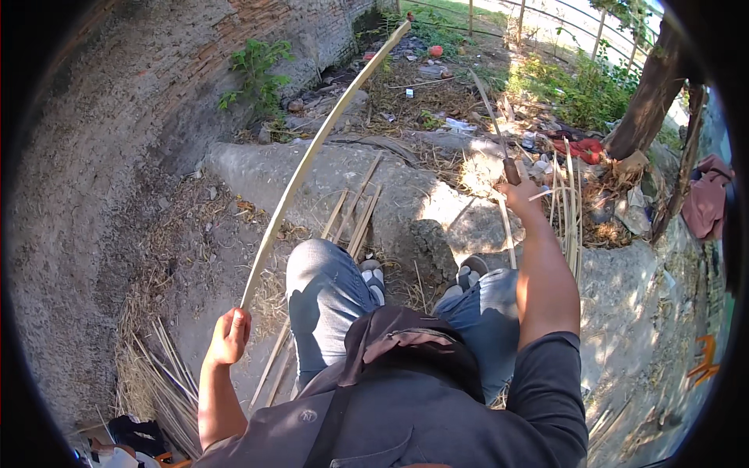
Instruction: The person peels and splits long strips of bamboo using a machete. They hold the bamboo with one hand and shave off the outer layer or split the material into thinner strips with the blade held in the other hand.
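Note:
My left hand point(228, 337) is closed round the lower end of a long, pale bamboo strip point(312, 150). From there the strip rises up and away to the right, its far end high at the top of the view. On the right, my right hand point(521, 198) grips the brown handle of a machete point(494, 113), whose thin blade points away and slightly left. Blade and strip are apart. A short pale sliver shows beside my right hand; whether I hold it cannot be told. Between the hands are my jeans-covered knees point(324, 285).
Split bamboo strips lie by my left knee point(363, 210), at the lower left point(168, 363) and beyond my right forearm point(568, 203). A rough wall point(133, 156) runs along the left. Litter and a tree trunk point(649, 93) stand beyond the concrete ledge point(269, 168).

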